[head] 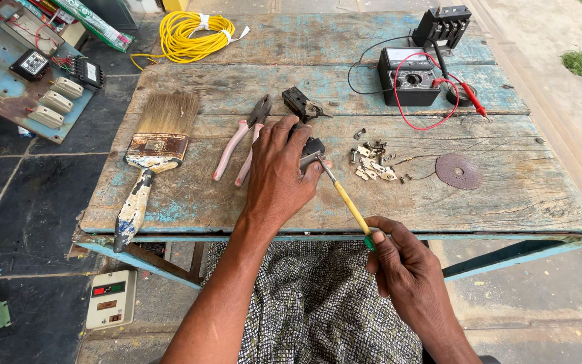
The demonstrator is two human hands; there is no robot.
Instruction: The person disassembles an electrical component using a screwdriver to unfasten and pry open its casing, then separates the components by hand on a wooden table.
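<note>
My left hand [279, 174] presses down on a small black electrical part [312, 149] in the middle of the worn wooden table [506, 195]. My right hand [405, 269] grips the green end of a yellow-handled screwdriver [346, 200]. Its metal tip rests against the black part, just right of my left fingers. A heap of small screws and metal contacts [372, 162] lies right of the part. Pink-handled pliers [242, 141] lie left of my left hand, and another black part [299, 104] sits behind it.
A wide paintbrush [153, 152] lies at the left of the table. A black multimeter [409, 77] with red and black leads stands at the back right, a black block [442, 25] behind it. A yellow cable coil [188, 34] sits at the back. A brown disc [459, 171] lies right.
</note>
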